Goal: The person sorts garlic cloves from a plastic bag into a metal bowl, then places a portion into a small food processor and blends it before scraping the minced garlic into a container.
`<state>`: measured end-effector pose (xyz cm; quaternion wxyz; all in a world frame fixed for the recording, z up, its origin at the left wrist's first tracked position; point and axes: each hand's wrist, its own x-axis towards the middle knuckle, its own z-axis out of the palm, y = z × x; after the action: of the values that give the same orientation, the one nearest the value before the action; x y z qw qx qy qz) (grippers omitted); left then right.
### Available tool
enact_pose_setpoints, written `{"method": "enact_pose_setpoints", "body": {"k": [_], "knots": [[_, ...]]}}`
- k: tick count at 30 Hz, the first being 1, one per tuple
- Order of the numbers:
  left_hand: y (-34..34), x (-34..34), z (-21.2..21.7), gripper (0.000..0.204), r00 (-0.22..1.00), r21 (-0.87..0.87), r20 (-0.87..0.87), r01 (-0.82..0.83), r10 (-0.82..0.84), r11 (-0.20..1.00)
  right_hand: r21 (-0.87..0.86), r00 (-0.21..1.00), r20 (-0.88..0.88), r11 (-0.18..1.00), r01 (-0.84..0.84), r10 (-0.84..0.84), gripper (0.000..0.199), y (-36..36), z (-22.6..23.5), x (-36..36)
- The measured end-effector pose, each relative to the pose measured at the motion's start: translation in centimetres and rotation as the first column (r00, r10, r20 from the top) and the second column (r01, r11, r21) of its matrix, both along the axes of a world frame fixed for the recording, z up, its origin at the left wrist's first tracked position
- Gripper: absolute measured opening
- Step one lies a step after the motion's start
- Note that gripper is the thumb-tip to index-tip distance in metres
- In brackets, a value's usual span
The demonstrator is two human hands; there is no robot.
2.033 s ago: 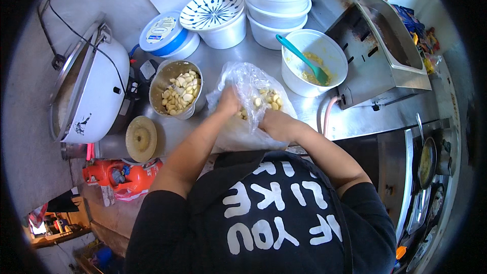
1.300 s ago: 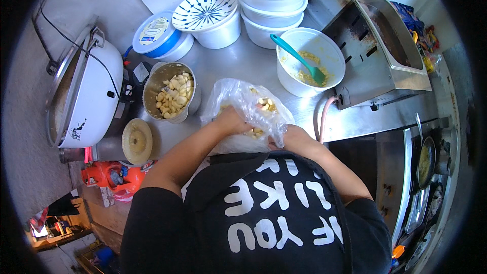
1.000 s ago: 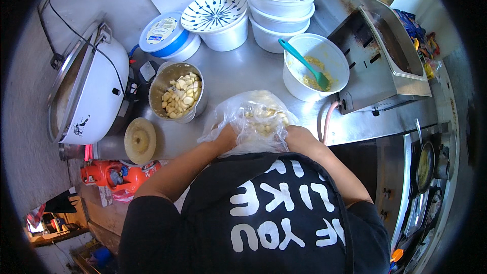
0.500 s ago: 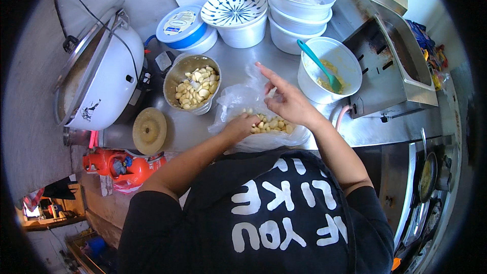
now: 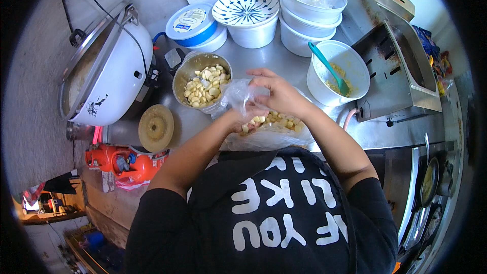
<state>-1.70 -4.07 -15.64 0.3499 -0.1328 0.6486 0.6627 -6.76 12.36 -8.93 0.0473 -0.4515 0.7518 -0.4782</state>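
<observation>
A clear plastic bag full of peeled garlic cloves lies at the counter's front edge, against my shirt. Inside its mouth is my left hand, fingers curled around some cloves and partly covered by plastic. Just above it, my right hand grips the bag's lifted, crumpled edge, thumb and fingers bent around the film. To the left of the bag stands a metal blender or grinder bowl holding more garlic cloves. Its round tan lid rests on the counter nearer to me.
A white tub with a teal spatula stands to the right, beside a steel appliance. Stacked white tubs, a patterned bowl and a blue-banded container line the back. A big white cooker is at left.
My right hand has come down from a raised, pointing pose and taken the bag's edge. The plastic is now pulled up over my left hand. The whole view has shifted slightly.
</observation>
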Motion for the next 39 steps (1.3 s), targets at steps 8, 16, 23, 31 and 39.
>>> {"method": "enact_pose_setpoints", "body": {"k": [8,16,23,31,39], "knots": [[-4.7,-0.3,10.0,0.017,0.982,0.619,0.057,-0.177,0.180,0.765,-0.275,0.648,0.751,0.830,0.485,-0.130,0.010,0.5,1.2,-5.4],[-14.7,-3.6,8.0,0.033,0.716,-0.678,-0.644,-0.370,-0.270,0.635,-0.427,0.693,0.720,0.774,0.467,-0.021,0.009,0.6,5.0,-3.5],[-14.9,-3.0,7.4,0.042,0.612,-0.810,-0.581,-0.503,-0.537,0.303,-0.547,0.754,0.656,0.704,0.454,0.024,0.009,0.6,8.7,-3.4],[-1.0,2.7,13.4,0.019,0.714,0.032,-0.700,0.048,-0.011,0.998,-0.691,0.836,0.544,0.605,0.395,0.076,0.007,1.7,11.5,-1.2],[2.7,-3.4,-6.1,0.045,0.395,-0.612,-0.671,0.183,-0.627,0.770,-0.236,0.761,-0.221,0.790,0.566,-0.610,0.027,4.0,10.1,-0.6]]}}
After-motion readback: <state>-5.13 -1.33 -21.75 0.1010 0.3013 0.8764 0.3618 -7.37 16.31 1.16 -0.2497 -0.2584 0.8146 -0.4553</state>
